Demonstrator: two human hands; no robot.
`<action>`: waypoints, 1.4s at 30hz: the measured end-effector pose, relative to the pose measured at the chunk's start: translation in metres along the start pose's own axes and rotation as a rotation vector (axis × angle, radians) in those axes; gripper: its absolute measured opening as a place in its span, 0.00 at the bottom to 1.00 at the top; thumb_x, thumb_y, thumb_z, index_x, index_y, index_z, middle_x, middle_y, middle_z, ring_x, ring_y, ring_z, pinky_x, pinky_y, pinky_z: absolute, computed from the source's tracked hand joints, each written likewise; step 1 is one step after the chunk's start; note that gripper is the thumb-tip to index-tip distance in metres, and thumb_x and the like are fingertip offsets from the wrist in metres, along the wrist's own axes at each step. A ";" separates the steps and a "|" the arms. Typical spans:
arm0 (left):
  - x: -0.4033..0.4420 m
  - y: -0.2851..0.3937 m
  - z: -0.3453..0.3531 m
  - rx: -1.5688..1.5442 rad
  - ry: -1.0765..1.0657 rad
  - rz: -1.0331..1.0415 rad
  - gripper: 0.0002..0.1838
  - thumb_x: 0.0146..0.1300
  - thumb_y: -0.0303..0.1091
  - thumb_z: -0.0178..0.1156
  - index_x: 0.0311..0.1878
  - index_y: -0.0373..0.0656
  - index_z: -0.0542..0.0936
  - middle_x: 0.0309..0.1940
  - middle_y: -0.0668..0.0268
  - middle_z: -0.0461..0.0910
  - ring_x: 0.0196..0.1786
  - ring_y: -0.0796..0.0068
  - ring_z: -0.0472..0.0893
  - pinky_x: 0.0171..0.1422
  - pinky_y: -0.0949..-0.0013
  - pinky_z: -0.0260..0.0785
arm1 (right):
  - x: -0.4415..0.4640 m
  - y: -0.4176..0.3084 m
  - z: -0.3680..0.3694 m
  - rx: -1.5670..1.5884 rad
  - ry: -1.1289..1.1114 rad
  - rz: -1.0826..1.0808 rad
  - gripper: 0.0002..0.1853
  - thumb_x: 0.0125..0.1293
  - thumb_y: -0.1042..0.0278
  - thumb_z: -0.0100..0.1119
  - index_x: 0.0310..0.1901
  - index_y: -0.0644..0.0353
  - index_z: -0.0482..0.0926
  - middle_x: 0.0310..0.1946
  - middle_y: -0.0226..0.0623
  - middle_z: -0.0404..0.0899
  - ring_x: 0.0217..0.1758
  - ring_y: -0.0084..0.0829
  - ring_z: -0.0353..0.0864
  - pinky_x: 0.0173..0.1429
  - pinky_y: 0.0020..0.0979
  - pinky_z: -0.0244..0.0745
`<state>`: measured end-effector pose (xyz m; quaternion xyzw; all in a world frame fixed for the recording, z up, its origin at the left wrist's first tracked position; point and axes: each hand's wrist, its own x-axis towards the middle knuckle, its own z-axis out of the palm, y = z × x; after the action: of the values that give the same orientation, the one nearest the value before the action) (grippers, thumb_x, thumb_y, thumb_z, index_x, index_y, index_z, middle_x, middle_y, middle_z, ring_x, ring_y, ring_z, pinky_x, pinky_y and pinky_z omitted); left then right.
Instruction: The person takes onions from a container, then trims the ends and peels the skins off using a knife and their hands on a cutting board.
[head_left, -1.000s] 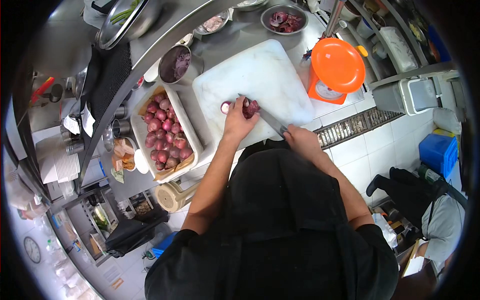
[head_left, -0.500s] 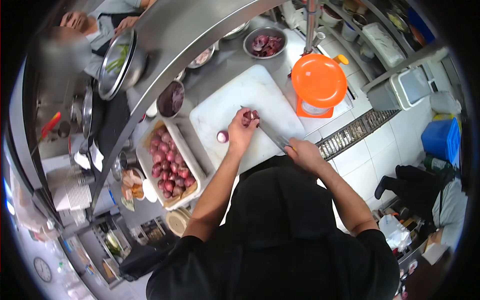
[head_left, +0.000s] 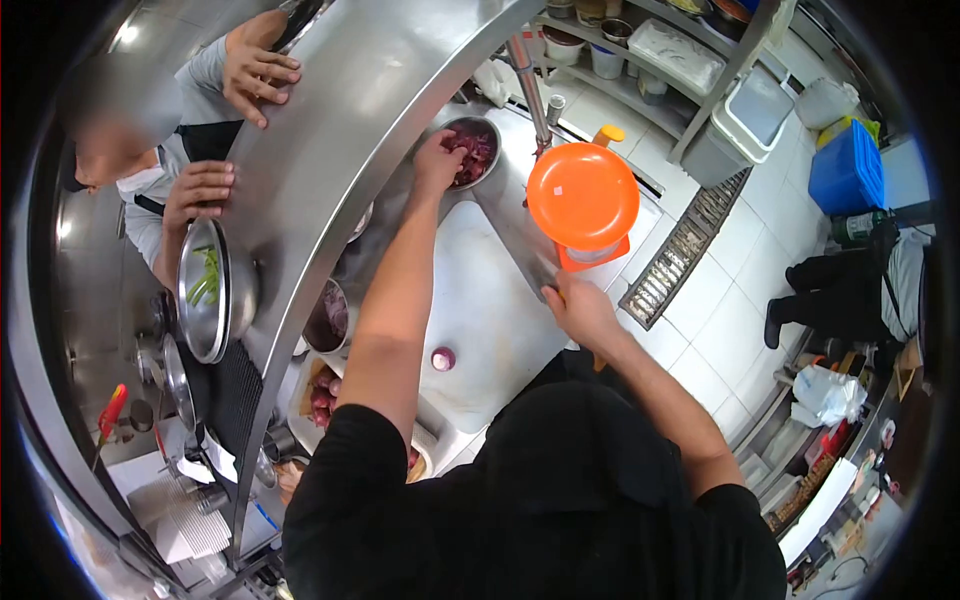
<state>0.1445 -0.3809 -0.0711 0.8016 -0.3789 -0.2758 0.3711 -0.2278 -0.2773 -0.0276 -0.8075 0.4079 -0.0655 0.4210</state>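
My left hand [head_left: 438, 162] reaches over the near rim of a steel bowl [head_left: 497, 139] at the back of the counter. Its fingers are apart and touch the cut red onion pieces [head_left: 474, 152] inside. In my right hand [head_left: 584, 316] is a kitchen knife [head_left: 516, 250], its blade slanting toward the bowl above the right edge of the white cutting board [head_left: 490, 330]. A peeled-looking red onion piece [head_left: 443, 358] lies alone on the board.
An orange weighing scale [head_left: 583, 197] stands right of the board. Whole red onions [head_left: 322, 395] fill a bin at left, partly behind my arm. A steel shelf [head_left: 370, 120] overhangs the counter; a person's hands [head_left: 255, 75] rest on it. Another dark bowl [head_left: 328, 315] sits below.
My left hand has moved from the board to the steel bowl, and the onion pieces it held are off the board. The knife stays in my right hand. The view has shifted.
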 end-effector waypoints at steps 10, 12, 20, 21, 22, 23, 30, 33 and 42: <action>-0.014 0.009 0.005 0.518 -0.115 0.200 0.30 0.67 0.39 0.64 0.74 0.58 0.80 0.49 0.57 0.90 0.52 0.57 0.89 0.62 0.57 0.80 | -0.053 0.040 0.007 0.006 -0.196 0.053 0.16 0.76 0.57 0.63 0.46 0.64 0.77 0.36 0.54 0.87 0.44 0.60 0.87 0.49 0.56 0.81; -0.022 0.018 -0.001 0.487 -0.092 0.235 0.28 0.67 0.37 0.65 0.72 0.55 0.82 0.50 0.57 0.90 0.52 0.57 0.89 0.62 0.58 0.81 | -0.055 0.039 -0.001 -0.045 -0.230 -0.007 0.16 0.75 0.59 0.64 0.49 0.65 0.76 0.39 0.56 0.87 0.47 0.60 0.87 0.51 0.55 0.81; -0.054 0.016 0.014 0.265 0.159 0.501 0.25 0.65 0.26 0.67 0.66 0.46 0.84 0.46 0.59 0.89 0.50 0.65 0.89 0.54 0.63 0.83 | -0.059 0.061 -0.010 -0.058 -0.354 -0.091 0.17 0.75 0.65 0.63 0.55 0.66 0.70 0.42 0.62 0.86 0.50 0.63 0.86 0.54 0.58 0.80; -0.054 0.010 0.018 0.151 0.161 0.534 0.24 0.65 0.26 0.68 0.65 0.45 0.85 0.47 0.59 0.89 0.50 0.67 0.89 0.55 0.63 0.83 | -0.060 0.059 -0.015 -0.061 -0.370 -0.080 0.17 0.75 0.64 0.63 0.55 0.66 0.70 0.41 0.62 0.86 0.49 0.64 0.86 0.54 0.58 0.79; -0.061 0.014 0.022 0.036 0.160 0.565 0.22 0.65 0.27 0.68 0.63 0.44 0.86 0.47 0.59 0.89 0.49 0.68 0.89 0.56 0.63 0.83 | -0.061 0.060 -0.018 -0.065 -0.389 -0.065 0.18 0.75 0.64 0.62 0.56 0.66 0.69 0.41 0.63 0.86 0.49 0.64 0.86 0.54 0.59 0.79; -0.066 0.017 0.024 0.114 0.170 0.539 0.19 0.66 0.31 0.69 0.59 0.45 0.88 0.47 0.58 0.89 0.51 0.69 0.89 0.56 0.64 0.83 | -0.061 0.067 -0.015 -0.079 -0.390 -0.064 0.19 0.76 0.64 0.62 0.58 0.66 0.68 0.38 0.64 0.86 0.46 0.66 0.87 0.52 0.60 0.79; -0.168 0.028 0.018 0.346 0.206 0.365 0.17 0.63 0.38 0.73 0.55 0.50 0.90 0.57 0.57 0.89 0.61 0.57 0.86 0.68 0.57 0.78 | -0.055 0.080 -0.014 -0.130 -0.336 -0.161 0.19 0.75 0.63 0.64 0.56 0.66 0.68 0.35 0.64 0.86 0.43 0.67 0.87 0.49 0.61 0.80; -0.223 -0.010 0.012 0.397 0.350 0.289 0.17 0.63 0.38 0.72 0.55 0.50 0.90 0.65 0.55 0.84 0.69 0.50 0.80 0.77 0.51 0.70 | -0.055 0.071 -0.021 -0.138 -0.325 -0.173 0.18 0.75 0.62 0.64 0.54 0.65 0.69 0.35 0.64 0.86 0.43 0.68 0.86 0.48 0.62 0.79; -0.413 -0.064 -0.002 0.612 0.294 -0.281 0.33 0.63 0.42 0.75 0.72 0.49 0.79 0.66 0.53 0.79 0.70 0.44 0.77 0.75 0.50 0.72 | -0.050 0.068 -0.004 -0.321 -0.380 -0.240 0.19 0.74 0.61 0.65 0.54 0.64 0.70 0.36 0.63 0.87 0.44 0.66 0.87 0.49 0.62 0.81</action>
<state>-0.0597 -0.0164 -0.0553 0.9509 -0.2724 -0.0797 0.1233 -0.3037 -0.2657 -0.0630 -0.9043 0.2282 0.1034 0.3456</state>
